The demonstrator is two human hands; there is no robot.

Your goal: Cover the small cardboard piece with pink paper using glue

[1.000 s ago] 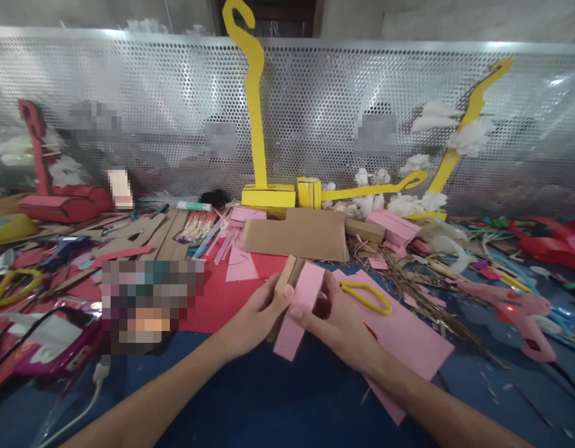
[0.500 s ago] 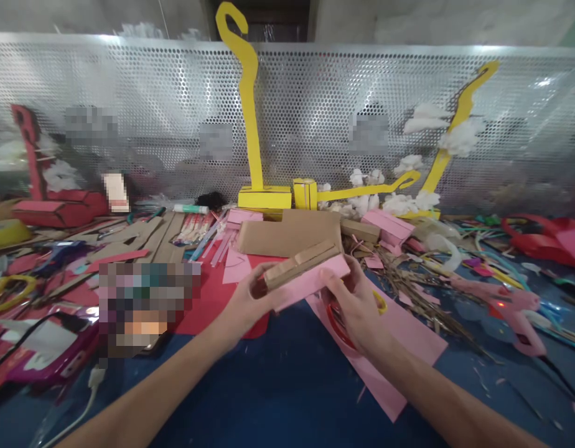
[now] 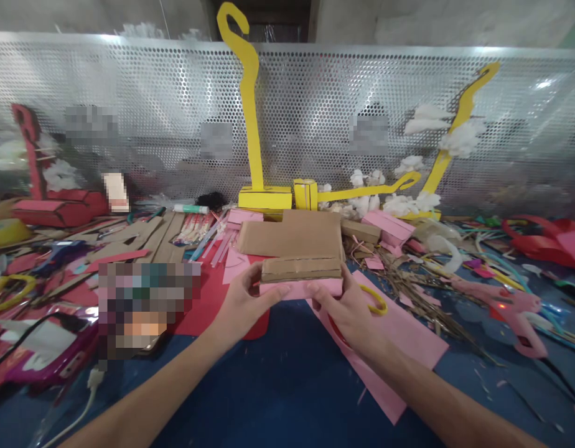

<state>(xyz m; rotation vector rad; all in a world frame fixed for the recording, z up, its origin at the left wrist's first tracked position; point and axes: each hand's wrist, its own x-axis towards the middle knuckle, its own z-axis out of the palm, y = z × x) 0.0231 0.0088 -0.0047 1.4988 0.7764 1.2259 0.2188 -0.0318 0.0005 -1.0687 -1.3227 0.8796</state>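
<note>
Both my hands hold a long cardboard block (image 3: 300, 269) with pink paper (image 3: 300, 289) wrapped on its near side, level and lengthwise above the table. My left hand (image 3: 243, 303) grips its left end, fingers closed round it. My right hand (image 3: 348, 311) grips the right end, thumb on the pink face. Under my right hand lie yellow-handled scissors (image 3: 376, 302) on a pink paper sheet (image 3: 409, 339).
A blue table (image 3: 287, 398) is littered with paper scraps. A flat cardboard piece (image 3: 292, 235) lies just behind the block. Yellow hook-shaped models (image 3: 252, 124) stand against a perforated metal screen (image 3: 129, 112). A pink glue gun (image 3: 506, 308) lies at the right, red paper (image 3: 213, 295) at the left.
The block was upright between my hands a second ago; I have turned it to lie level and lifted it a little farther from me. The scissors stay on the pink sheet.
</note>
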